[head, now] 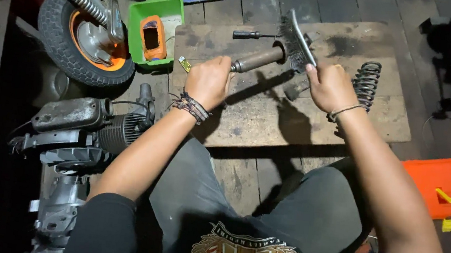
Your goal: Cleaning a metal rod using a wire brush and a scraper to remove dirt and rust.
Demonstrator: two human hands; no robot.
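Dark plank floor, worn brown cardboard sheet point(271, 120) at frame centre. Left hand point(208, 80): fingers closed round lower end of rusty grey metal cylinder point(257, 60), long axis running up-right toward brush. Right hand point(327, 87): fingers closed on handle of steel wire brush point(297, 42), bristles touching cylinder's upper end. Black coil spring point(367, 83) just right of right hand. Green plastic tray point(154, 30) upper left; small wheel with orange hub point(86, 39) beside it; grey engine block point(77, 133) lower left; orange toolbox point(448, 186) right edge.

head camera looks steeply down (close in) over the lap and floor.
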